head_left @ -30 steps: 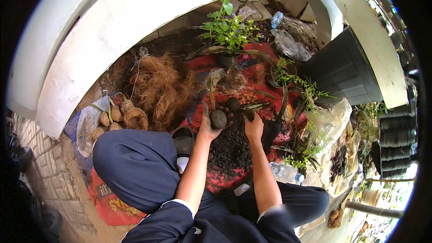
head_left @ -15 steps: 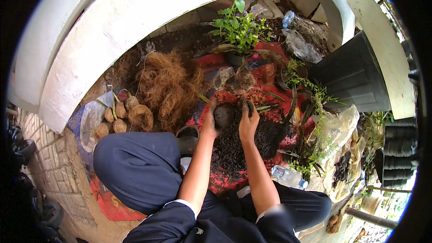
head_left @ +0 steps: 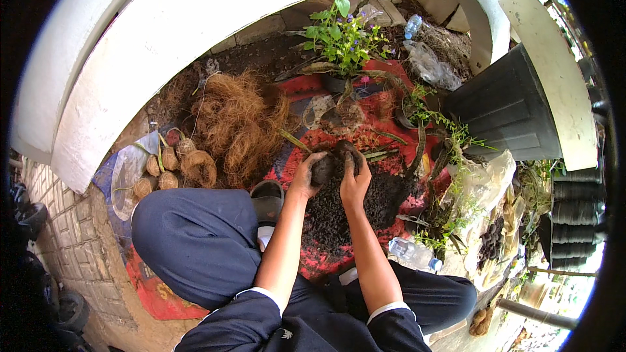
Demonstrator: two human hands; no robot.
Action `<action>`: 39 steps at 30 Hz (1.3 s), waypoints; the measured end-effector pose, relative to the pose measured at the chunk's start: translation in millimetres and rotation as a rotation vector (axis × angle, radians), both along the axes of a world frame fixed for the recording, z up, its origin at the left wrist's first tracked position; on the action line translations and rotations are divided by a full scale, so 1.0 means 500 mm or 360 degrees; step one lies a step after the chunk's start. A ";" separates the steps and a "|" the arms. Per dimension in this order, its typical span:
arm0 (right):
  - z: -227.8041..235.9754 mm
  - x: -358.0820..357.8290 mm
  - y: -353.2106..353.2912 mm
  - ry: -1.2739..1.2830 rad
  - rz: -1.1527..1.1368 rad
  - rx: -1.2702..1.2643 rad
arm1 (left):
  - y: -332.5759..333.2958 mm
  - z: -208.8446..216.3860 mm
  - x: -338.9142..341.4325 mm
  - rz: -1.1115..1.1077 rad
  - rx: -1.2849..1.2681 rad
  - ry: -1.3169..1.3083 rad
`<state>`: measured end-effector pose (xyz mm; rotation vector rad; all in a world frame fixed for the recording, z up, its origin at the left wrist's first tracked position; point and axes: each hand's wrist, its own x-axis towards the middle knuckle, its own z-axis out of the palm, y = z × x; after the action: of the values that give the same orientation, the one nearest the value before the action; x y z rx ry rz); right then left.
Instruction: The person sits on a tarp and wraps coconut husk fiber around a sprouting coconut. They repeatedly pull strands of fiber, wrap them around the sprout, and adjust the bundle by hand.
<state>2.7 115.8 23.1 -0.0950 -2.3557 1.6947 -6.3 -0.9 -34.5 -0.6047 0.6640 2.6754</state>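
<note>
My left hand (head_left: 305,176) curls around a dark, rounded ball of soil (head_left: 322,169), holding it just above the loose black soil (head_left: 352,212) on the mat. Close on its right, my right hand (head_left: 354,179) has its soil-blackened fingers bent in around a dark clump of soil (head_left: 344,149). A pale green stalk (head_left: 295,140) reaches toward my left fingertips; whether it joins the ball cannot be seen. To the left lies a tangled heap of brown fibre (head_left: 238,127).
Several fibre-wrapped balls (head_left: 168,160), some with green shoots, sit at the left. Beyond my hands stands a flowering plant (head_left: 345,42) in a dark pot. A black bin (head_left: 505,111) leans at the right, with a clear bottle (head_left: 414,254) by my knee. A red mat (head_left: 163,287) lies underneath.
My right hand has shifted slightly left and closer to the ball of soil, its fingers bending more toward it. The ball now sits a little lower and turned in my left hand.
</note>
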 end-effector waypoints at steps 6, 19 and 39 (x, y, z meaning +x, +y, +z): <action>0.035 0.006 -0.013 0.0345 0.0278 0.0799 | 0.006 0.053 0.000 0.0040 0.0101 0.0100; 0.033 0.001 -0.001 0.0082 0.0482 0.0438 | 0.042 0.115 0.015 0.0042 0.0122 0.0001; 0.068 0.011 -0.011 0.0608 0.0545 0.0725 | 0.082 0.032 0.031 0.0181 0.0326 0.0430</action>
<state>8.0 110.4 57.3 0.6799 -2.4720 1.1119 9.1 40.2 -18.5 -0.2354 0.4234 2.9138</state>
